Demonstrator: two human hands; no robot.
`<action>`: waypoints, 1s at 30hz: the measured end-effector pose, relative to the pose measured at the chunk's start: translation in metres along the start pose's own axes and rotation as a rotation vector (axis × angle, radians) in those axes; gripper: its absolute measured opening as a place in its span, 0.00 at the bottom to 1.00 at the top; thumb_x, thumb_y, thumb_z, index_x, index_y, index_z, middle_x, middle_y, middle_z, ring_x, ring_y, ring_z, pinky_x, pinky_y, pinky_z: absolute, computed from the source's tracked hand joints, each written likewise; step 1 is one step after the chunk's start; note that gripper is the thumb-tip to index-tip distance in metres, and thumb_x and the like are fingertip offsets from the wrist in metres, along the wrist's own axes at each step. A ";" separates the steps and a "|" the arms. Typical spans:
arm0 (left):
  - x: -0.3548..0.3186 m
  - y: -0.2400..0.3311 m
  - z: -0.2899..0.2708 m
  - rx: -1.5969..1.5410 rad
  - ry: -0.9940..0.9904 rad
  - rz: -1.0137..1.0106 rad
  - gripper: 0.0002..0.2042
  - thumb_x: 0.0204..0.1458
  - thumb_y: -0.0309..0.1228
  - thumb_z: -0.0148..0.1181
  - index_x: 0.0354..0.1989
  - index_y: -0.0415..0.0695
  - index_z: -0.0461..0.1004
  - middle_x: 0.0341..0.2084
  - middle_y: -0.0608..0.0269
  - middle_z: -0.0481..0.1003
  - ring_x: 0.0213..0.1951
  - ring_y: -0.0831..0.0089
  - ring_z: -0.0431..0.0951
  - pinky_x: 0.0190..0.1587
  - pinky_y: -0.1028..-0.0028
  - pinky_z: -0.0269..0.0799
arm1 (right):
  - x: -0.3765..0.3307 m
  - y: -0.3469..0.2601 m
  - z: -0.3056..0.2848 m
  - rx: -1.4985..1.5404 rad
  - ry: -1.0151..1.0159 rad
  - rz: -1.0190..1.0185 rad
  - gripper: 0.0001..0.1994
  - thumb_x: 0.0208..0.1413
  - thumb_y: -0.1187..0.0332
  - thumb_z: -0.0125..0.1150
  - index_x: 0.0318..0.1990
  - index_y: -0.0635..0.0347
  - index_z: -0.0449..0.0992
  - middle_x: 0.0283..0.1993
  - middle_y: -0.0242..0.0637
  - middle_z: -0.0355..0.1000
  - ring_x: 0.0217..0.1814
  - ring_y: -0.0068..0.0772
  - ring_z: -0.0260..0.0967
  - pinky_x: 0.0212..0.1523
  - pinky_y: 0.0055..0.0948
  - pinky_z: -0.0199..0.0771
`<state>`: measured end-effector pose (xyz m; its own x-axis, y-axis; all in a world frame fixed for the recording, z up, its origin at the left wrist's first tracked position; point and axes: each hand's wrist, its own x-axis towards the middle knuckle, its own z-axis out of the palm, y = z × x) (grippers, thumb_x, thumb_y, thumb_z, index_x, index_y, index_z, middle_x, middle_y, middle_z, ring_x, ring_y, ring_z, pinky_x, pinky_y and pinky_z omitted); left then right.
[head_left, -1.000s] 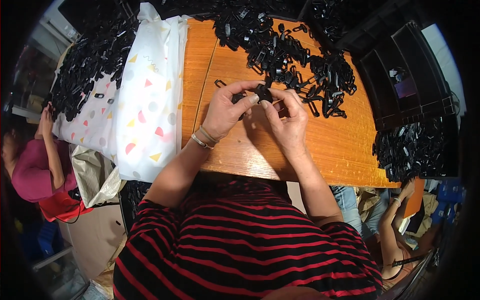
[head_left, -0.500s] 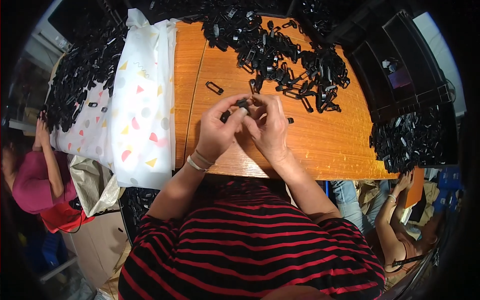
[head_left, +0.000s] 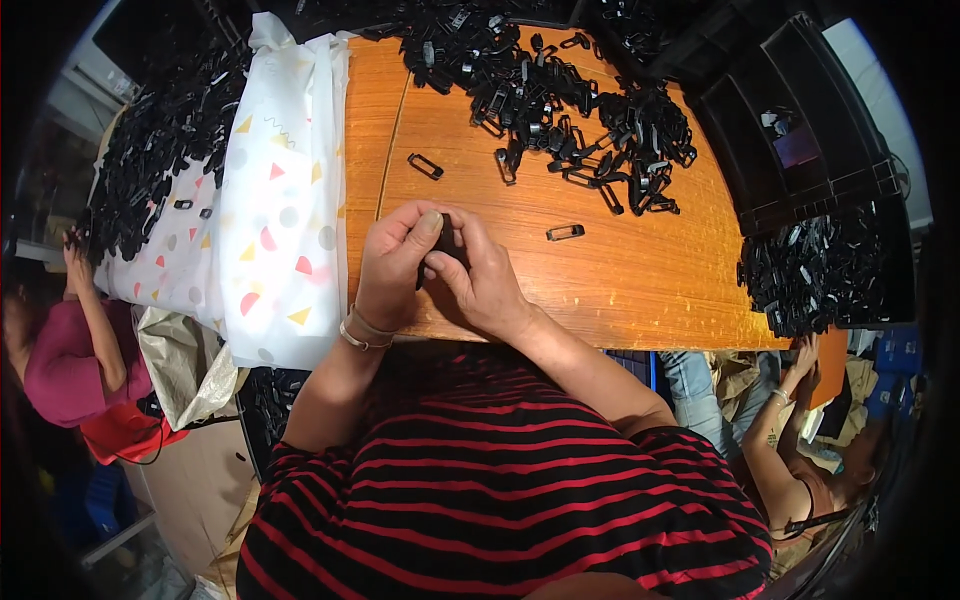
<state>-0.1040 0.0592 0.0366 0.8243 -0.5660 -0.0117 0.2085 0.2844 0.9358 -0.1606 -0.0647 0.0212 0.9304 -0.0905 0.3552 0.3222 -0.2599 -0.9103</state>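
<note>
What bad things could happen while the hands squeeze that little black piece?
The small black piece is almost hidden between the left hand and right hand, so it could slip out and drop. The hands sit close to the wooden table's near edge, so it might fall off. A sweeping arm could also knock the black pile.

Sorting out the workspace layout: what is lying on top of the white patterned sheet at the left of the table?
A heap of small black plastic parts covers the far left of the white patterned sheet. Its near right part is bare. What lies beneath the heap and under the sheet is hidden.
</note>
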 end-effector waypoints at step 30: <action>-0.105 0.044 -0.051 0.456 0.148 -0.311 0.11 0.59 0.28 0.44 0.28 0.37 0.71 0.22 0.65 0.73 0.24 0.82 0.67 0.27 0.81 0.62 | 0.023 0.016 -0.046 -0.369 -0.249 -0.090 0.11 0.52 0.67 0.63 0.41 0.61 0.78 0.37 0.42 0.75 0.35 0.40 0.74 0.37 0.33 0.74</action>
<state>-0.1542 0.1708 0.0608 0.8320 -0.4463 -0.3296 0.2322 -0.2593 0.9375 -0.1419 -0.1156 0.0246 0.9296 0.1710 0.3266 0.3625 -0.5851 -0.7255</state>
